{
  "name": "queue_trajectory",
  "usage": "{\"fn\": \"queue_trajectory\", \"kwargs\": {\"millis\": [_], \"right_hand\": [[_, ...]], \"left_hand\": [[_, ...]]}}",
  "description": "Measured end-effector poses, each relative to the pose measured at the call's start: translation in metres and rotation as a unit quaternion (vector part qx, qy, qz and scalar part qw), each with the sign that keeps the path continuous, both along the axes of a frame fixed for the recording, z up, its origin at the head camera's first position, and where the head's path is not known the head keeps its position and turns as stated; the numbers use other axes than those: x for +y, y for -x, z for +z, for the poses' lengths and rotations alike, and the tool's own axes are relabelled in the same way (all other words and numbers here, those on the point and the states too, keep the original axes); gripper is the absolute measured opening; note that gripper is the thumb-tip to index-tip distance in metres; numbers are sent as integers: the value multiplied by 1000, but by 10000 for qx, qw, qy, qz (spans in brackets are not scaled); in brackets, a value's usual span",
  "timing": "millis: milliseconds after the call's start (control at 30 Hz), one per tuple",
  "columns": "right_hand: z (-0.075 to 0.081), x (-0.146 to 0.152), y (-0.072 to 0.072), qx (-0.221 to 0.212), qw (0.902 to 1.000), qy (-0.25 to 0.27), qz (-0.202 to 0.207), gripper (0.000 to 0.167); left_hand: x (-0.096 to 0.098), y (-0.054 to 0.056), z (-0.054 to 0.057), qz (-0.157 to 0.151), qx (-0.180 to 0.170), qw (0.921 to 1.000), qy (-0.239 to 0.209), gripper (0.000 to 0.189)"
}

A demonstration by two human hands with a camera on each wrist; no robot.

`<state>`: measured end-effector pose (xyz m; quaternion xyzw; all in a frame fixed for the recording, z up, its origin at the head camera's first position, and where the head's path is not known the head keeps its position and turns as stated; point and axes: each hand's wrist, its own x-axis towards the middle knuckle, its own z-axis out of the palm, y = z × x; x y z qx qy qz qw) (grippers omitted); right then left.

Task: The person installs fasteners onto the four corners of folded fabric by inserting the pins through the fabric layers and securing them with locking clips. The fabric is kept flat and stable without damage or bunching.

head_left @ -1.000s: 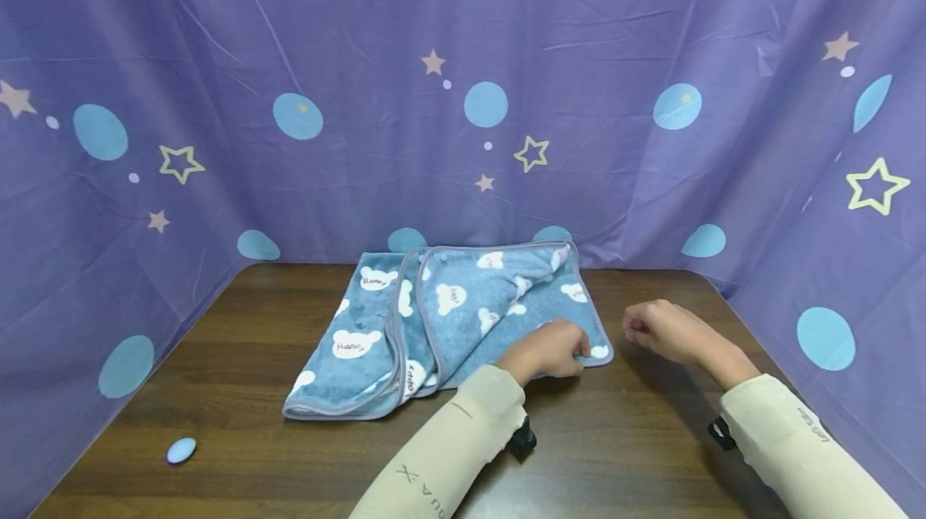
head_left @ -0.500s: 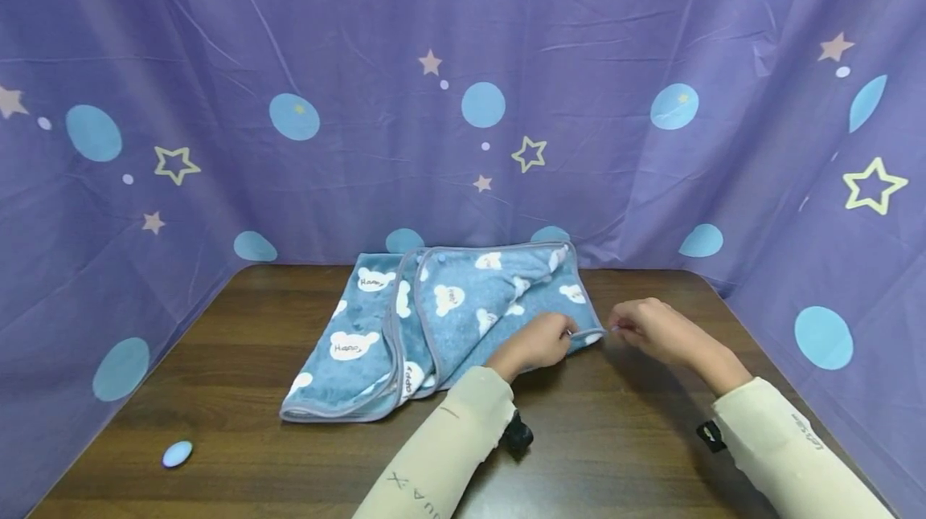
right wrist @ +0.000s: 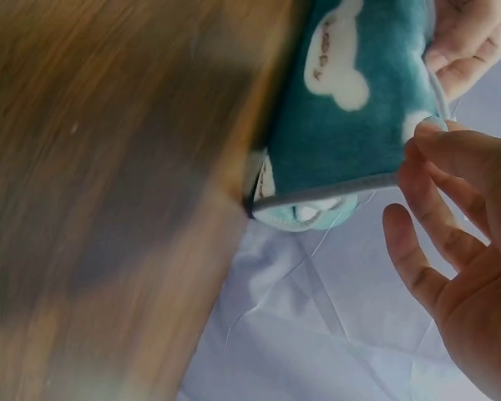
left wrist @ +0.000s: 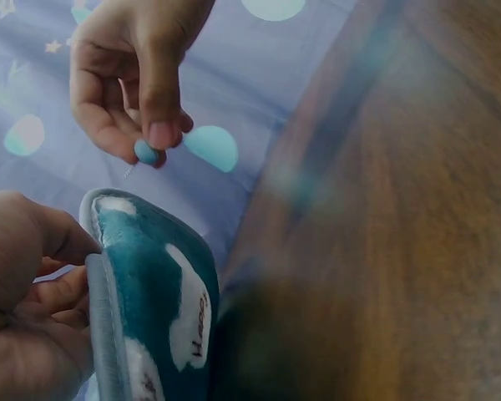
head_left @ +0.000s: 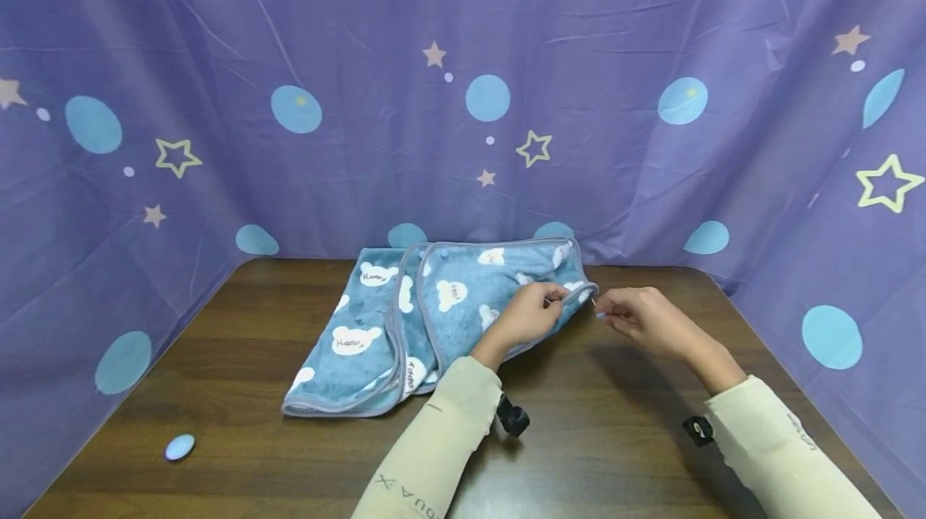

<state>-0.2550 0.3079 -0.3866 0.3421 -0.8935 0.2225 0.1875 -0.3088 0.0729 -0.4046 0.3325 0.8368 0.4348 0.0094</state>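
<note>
A teal fleece blanket [head_left: 463, 294] with white bear heads and grey edging lies partly folded at the back of the table. My left hand [head_left: 531, 312] pinches its near right edge, lifting that part off the wood; the gripped edging [left wrist: 104, 326] shows up close in the left wrist view. Just right of the lifted corner, my right hand [head_left: 640, 314] pinches a small blue round piece [left wrist: 146, 152] between thumb and fingers. A thin pale strand, thread or pin I cannot tell, hangs below the piece. In the right wrist view the blanket [right wrist: 351, 134] is beside the right fingertips.
A light blue oval disc [head_left: 179, 447] lies at the front left of the brown wooden table [head_left: 239, 342]. Small blue round dots sit near the blanket's upper edge. A purple curtain [head_left: 391, 165] with stars and circles encloses the back and sides.
My left hand has taken hold of the blanket's near right edge and raised it up and back. My right hand has moved left, closer to that corner.
</note>
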Motion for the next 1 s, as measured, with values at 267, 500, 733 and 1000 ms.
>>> {"fn": "queue_trajectory", "kwargs": {"millis": [267, 500, 733, 1000], "right_hand": [[7, -4, 5, 95, 9999, 78, -90, 26], [6, -6, 12, 473, 9984, 271, 165, 27], [0, -10, 16, 1255, 9906, 540, 39, 32], [2, -13, 22, 1210, 9886, 893, 106, 35]], "left_hand": [[-3, -5, 16, -89, 419, 9990, 81, 32], [-3, -10, 24, -139, 738, 9966, 346, 32], [-2, -15, 29, -273, 823, 9944, 605, 33], [-6, -12, 29, -222, 763, 9960, 398, 33]]}}
